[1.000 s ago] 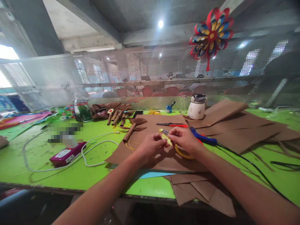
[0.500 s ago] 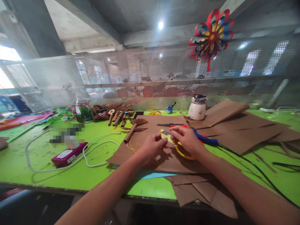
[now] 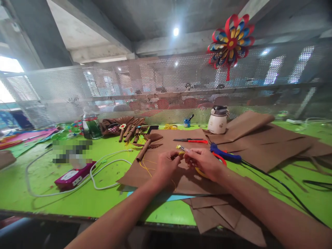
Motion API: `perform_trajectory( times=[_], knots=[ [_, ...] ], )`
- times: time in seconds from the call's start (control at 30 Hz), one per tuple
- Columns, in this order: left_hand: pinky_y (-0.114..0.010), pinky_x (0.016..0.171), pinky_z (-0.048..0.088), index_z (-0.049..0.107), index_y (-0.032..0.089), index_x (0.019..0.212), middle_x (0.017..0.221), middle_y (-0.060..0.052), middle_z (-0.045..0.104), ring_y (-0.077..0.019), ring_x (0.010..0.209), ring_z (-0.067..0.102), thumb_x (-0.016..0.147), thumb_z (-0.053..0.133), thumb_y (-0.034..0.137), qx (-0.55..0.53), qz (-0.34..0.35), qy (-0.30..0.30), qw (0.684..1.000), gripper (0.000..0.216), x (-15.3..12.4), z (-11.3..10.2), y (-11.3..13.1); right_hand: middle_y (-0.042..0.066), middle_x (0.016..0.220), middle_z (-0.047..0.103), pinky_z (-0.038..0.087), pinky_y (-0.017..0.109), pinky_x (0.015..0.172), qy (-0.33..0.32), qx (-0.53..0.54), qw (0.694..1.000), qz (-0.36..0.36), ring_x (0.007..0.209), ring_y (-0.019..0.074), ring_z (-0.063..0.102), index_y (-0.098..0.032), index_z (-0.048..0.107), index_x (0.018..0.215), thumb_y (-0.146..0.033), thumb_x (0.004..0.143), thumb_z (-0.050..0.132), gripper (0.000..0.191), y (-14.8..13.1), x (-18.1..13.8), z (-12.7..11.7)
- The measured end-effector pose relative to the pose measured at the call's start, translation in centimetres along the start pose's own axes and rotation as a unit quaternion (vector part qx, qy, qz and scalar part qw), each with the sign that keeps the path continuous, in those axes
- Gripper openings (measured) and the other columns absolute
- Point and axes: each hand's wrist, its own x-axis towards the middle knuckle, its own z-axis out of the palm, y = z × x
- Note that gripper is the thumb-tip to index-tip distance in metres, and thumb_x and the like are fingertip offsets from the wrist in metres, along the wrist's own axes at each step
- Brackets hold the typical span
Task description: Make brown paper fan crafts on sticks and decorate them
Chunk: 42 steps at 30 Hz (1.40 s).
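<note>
A long table with a bright green, speckled top (image 3: 59, 204) carries all these things. In its middle there is a large flat sheet of brown paper (image 3: 132, 174), and from under its near edge a light blue paper (image 3: 178, 197) shows. Cut brown paper pieces (image 3: 225, 218) extend over the table's front edge. On the left lies a purple box-shaped power strip (image 3: 64, 181), beside a looped white cable (image 3: 38, 194). Farther back stand a clear bottle with green content (image 3: 91, 128), a small blue jar (image 3: 186, 122) and a cream-white jug with dark lid (image 3: 217, 123).
</note>
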Motion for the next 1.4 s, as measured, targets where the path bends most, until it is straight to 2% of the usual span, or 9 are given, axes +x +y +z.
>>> perform_trajectory(
  times=[0.3,0.7,0.87,1.2,1.4],
  knots=[
    [-0.022,0.06,0.041,0.072,0.02,0.075,0.07,-0.003,0.069,-0.0142,0.062,0.059,0.075,0.059,0.021,0.033,0.063,0.039,0.997,0.013,-0.4,0.1,0.9,0.001,0.065,0.055,0.037,0.022,0.053,-0.015,0.051,0.999,0.013,0.056,0.0088,0.049,-0.013,0.062,0.071,-0.035,0.072,0.064,0.021,0.4,0.2,-0.3],
    [-0.023,0.061,0.041,0.072,0.019,0.072,0.071,-0.004,0.07,-0.0161,0.066,0.061,0.076,0.057,0.019,0.027,0.047,0.012,0.998,0.016,-0.4,0.0,1.2,0.001,0.065,0.057,0.037,0.023,0.055,-0.017,0.044,0.999,0.003,0.057,0.009,0.05,-0.014,0.062,0.07,-0.033,0.069,0.066,0.02,0.2,0.0,-0.2],
    [-0.022,0.059,0.04,0.071,0.019,0.07,0.069,-0.004,0.069,-0.0152,0.063,0.06,0.077,0.055,0.019,0.051,0.061,-0.002,0.997,0.017,-0.4,-0.2,1.1,0.001,0.064,0.057,0.038,0.024,0.055,-0.017,0.029,0.999,-0.006,0.057,0.0095,0.051,-0.013,0.061,0.071,-0.034,0.069,0.067,0.021,0.2,0.1,-0.2],
    [-0.022,0.059,0.039,0.071,0.019,0.073,0.068,-0.004,0.069,-0.0144,0.062,0.059,0.077,0.055,0.019,0.084,0.076,0.011,0.993,0.016,-0.4,-0.1,0.8,-0.001,0.062,0.055,0.034,0.023,0.053,-0.012,0.021,1.0,-0.012,0.055,0.008,0.05,-0.014,0.06,0.072,-0.035,0.07,0.067,0.022,0.4,0.1,-0.2],
    [-0.022,0.059,0.04,0.07,0.019,0.073,0.07,-0.003,0.069,-0.0142,0.063,0.06,0.077,0.055,0.018,0.075,0.074,-0.003,0.994,0.016,-0.4,-0.1,0.7,-0.001,0.063,0.055,0.033,0.023,0.053,-0.009,0.018,1.0,-0.015,0.055,0.0081,0.049,-0.014,0.06,0.071,-0.034,0.069,0.067,0.02,0.2,-0.1,0.0]
  ],
)
